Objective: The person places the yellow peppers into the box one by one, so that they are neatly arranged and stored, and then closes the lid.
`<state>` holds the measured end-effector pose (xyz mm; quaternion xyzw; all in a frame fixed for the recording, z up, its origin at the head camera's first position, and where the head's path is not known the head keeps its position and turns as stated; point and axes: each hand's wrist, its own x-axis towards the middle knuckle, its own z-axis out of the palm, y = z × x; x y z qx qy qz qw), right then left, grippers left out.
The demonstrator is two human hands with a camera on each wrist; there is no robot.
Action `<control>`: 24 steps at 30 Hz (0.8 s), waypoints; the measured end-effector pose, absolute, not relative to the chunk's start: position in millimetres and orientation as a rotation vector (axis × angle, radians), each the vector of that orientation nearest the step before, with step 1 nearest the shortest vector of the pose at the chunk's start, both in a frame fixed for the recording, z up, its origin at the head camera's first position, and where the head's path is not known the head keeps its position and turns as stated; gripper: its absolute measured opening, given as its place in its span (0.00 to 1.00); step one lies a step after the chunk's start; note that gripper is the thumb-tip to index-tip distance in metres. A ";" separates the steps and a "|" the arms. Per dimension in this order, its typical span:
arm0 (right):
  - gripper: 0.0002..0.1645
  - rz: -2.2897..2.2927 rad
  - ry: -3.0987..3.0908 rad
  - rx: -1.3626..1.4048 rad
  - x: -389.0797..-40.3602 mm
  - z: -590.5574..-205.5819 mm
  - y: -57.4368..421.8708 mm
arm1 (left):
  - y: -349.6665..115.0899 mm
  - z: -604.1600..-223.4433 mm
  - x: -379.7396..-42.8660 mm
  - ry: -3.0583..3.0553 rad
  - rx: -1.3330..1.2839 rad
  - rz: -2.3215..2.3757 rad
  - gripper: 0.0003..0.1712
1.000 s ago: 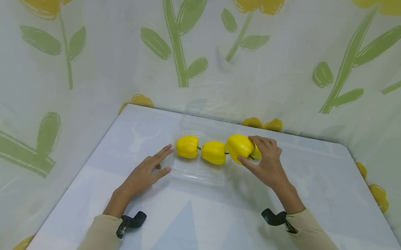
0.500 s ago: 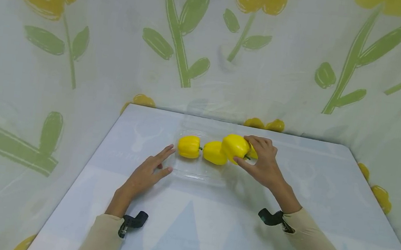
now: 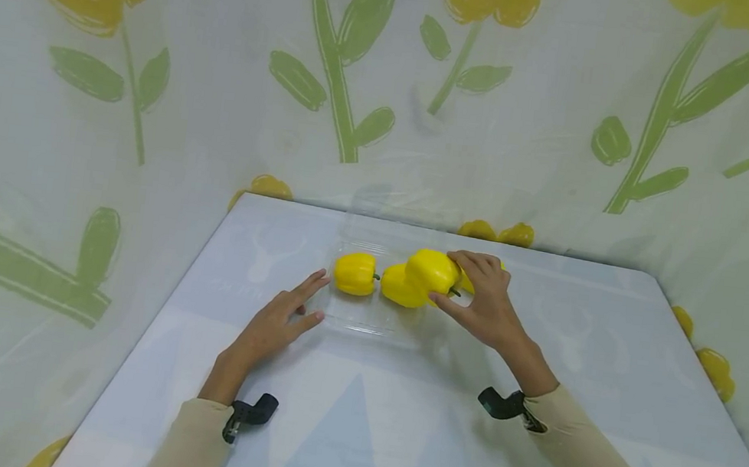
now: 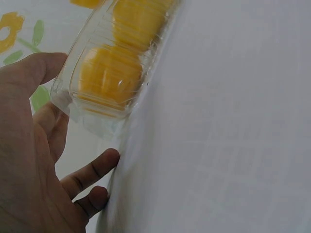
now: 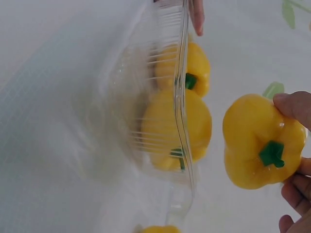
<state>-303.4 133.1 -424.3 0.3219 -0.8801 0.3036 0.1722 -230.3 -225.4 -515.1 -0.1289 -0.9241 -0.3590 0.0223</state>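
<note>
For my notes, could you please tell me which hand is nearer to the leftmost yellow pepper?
Left: the left hand is just left of the leftmost pepper; the right hand is farther right, holding another pepper.

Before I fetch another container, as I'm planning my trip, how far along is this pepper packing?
Done, it seems: two yellow peppers lie in the clear container. In hand: the right hand holds a third pepper, not yet set down, while the left hand is beside the container. Apparently left: another pepper, outside the container, partly hidden behind the right hand in the head view.
</note>
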 end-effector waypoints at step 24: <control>0.42 0.875 -2.555 0.948 -300.3 -424.1 107.6 | -225.3 -515.2 -230.4 -2.852 -0.400 -1.121 0.38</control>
